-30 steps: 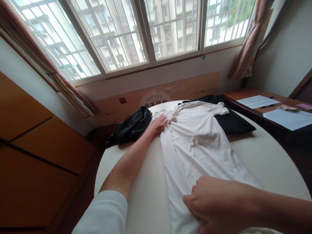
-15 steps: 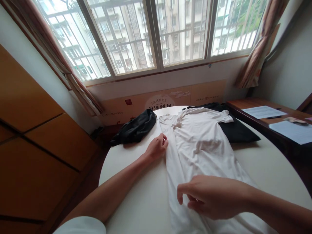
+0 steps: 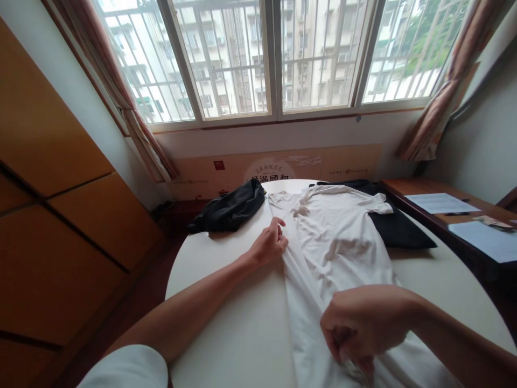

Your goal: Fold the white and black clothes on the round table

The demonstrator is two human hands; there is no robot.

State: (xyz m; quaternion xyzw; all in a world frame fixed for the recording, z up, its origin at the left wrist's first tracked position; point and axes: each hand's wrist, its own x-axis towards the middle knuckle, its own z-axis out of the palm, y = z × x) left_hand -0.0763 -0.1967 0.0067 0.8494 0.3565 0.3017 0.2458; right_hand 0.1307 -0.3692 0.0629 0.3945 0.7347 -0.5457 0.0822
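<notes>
Head cam, looking fwd/down, close over table [image 3: 242,345].

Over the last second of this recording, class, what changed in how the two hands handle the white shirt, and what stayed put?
The left hand slid back from the collar end along the white shirt and pinched its left edge. The right hand opened briefly, then closed on the cloth nearer the hem. Both black garments and the round table kept their places.
</notes>
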